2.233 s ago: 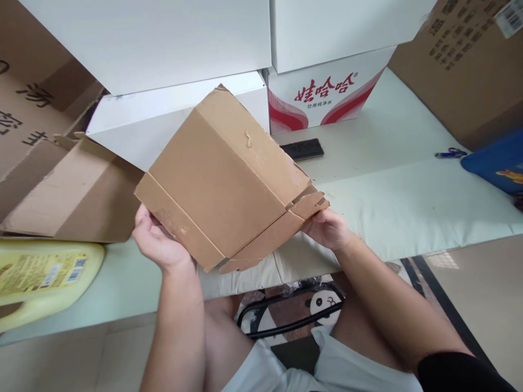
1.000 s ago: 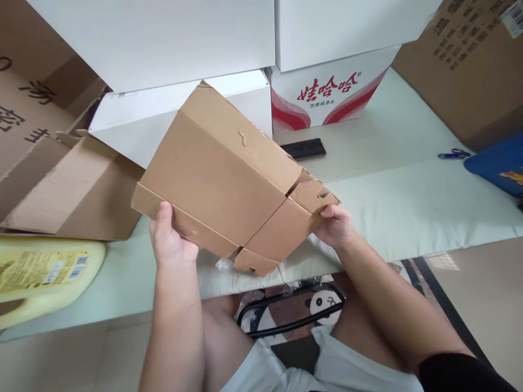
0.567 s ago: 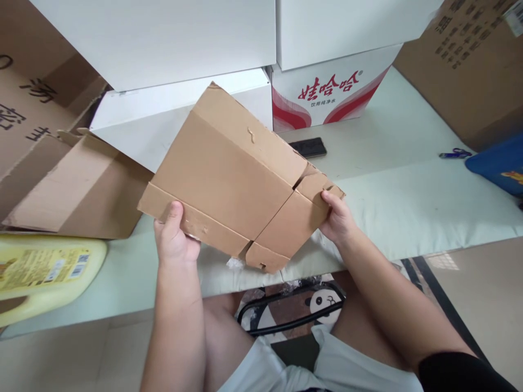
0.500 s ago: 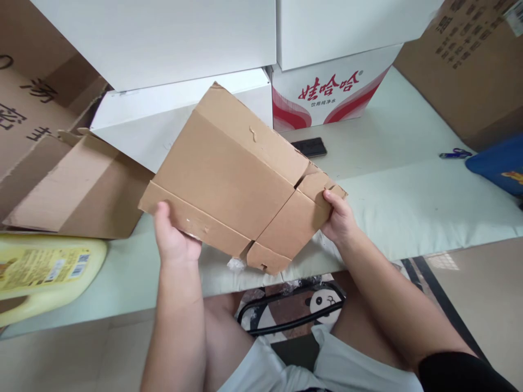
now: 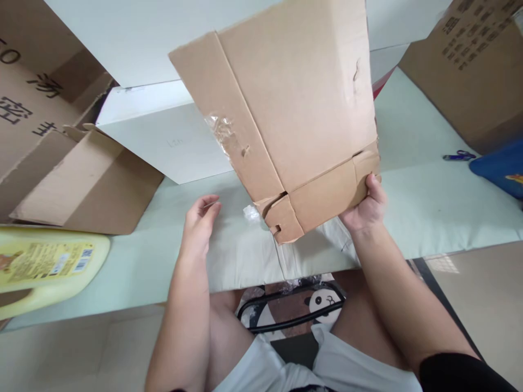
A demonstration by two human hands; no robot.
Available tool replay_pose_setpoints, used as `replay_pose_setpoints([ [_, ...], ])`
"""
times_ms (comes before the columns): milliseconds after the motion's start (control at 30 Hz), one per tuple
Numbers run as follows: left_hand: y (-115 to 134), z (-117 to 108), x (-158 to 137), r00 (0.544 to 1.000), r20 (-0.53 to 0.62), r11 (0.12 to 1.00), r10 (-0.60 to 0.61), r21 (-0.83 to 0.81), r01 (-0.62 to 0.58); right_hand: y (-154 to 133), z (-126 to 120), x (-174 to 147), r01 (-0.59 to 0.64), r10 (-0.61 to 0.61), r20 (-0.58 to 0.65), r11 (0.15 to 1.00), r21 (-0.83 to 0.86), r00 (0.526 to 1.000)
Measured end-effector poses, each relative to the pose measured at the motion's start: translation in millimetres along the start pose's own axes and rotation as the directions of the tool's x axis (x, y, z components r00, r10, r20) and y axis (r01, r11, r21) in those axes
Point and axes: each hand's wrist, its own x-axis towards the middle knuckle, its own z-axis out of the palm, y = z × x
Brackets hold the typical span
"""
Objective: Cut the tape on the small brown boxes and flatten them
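A flattened cardboard box (image 5: 310,109) is raised at a tilt over the table, its creased flaps toward me and clear tape along its left edge. My right hand (image 5: 365,209) grips its lower right corner, thumb on the near face and the other fingers mostly hidden behind. To the left of the cardboard, my left hand (image 5: 202,220) is apart from it, fingers bent, thumb separated from them, nothing in it. A small crumpled piece of clear plastic (image 5: 252,213) lies on the table between my left hand and the cardboard.
White boxes (image 5: 163,141) stand along the back of the pale green table cover (image 5: 420,218). On the left are an opened brown carton (image 5: 110,190) and a yellow jug (image 5: 61,267). A blue object (image 5: 500,166), a small purple item (image 5: 460,155) and a large carton (image 5: 461,81) are at right.
My left hand has let go of the cardboard and moved away from it. My right hand has swung the cardboard upward and to the right, so it now covers the phone and most red lettering.
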Motion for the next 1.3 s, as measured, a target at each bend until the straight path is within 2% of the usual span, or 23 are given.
replay_pose_setpoints([
  [67,4.9,0.3,-5.1,0.999,0.049,0.997,0.004,-0.081,0.0,1.7,-0.6,-0.1,0.0,0.0,0.006,1.0,-0.001,1.0],
  [133,12.5,3.0,-14.5,0.972,0.236,0.979,-0.005,-0.195,0.052,4.3,-0.6,-1.2,-0.021,0.021,0.02,1.0,-0.005,1.0],
  [200,19.6,8.8,-26.1,0.877,0.48,0.957,-0.014,-0.247,0.151,6.6,-0.1,-2.8,-0.052,0.052,0.032,0.999,-0.007,0.998],
  [233,22.2,12.4,-31.6,0.826,0.563,0.952,-0.012,-0.245,0.181,7.4,0.2,-3.6,-0.061,0.061,0.031,0.998,-0.007,0.998],
  [300,25.1,19.3,-39.4,0.783,0.622,0.962,-0.01,-0.208,0.178,8.4,1.1,-5.0,-0.063,0.063,0.014,0.998,-0.012,0.998],
  [367,26.0,23.7,-42.0,0.801,0.598,0.975,0.012,-0.185,0.123,8.9,2.1,-6.1,-0.06,0.06,-0.007,0.998,-0.016,0.998],
  [467,26.7,24.7,-39.4,0.857,0.514,0.979,0.046,-0.192,0.062,9.8,3.6,-7.1,-0.083,0.083,-0.023,0.997,-0.005,0.996],
  [567,28.5,23.9,-36.1,0.903,0.43,0.979,0.001,-0.185,0.087,11.2,5.7,-8.0,-0.075,0.075,-0.018,0.997,0.011,0.997],
  [700,29.5,25.8,-33.8,0.942,0.334,0.976,-0.03,-0.196,0.101,13.1,8.0,-9.9,-0.058,0.058,-0.009,0.998,0.005,0.998],
  [800,28.2,24.2,-33.4,0.938,0.346,0.972,-0.027,-0.211,0.105,14.9,8.7,-11.3,-0.09,0.09,-0.031,0.996,0.014,0.995],
  [933,26.9,15.8,-36.0,0.841,0.541,0.944,-0.006,-0.275,0.184,17.7,8.8,-12.5,-0.13,0.131,-0.041,0.991,0.017,0.991],
  [1000,27.0,13.9,-37.8,0.812,0.583,0.928,0.012,-0.31,0.208,18.3,9.1,-14.2,-0.128,0.127,-0.02,0.992,-0.009,0.992],
  [1067,27.2,16.0,-39.3,0.842,0.539,0.931,0.004,-0.309,0.193,17.8,10.3,-17.6,-0.119,0.119,-0.007,0.992,-0.038,0.993],
  [1167,26.7,24.2,-39.2,0.917,0.396,0.951,-0.049,-0.262,0.164,15.1,14.0,-26.1,-0.093,0.094,0.015,0.993,-0.076,0.995],
  [1300,26.2,28.6,-34.6,0.951,0.3,0.921,-0.068,-0.347,0.175,13.6,21.8,-41.4,-0.135,0.161,0.159,0.977,-0.163,0.974],
])
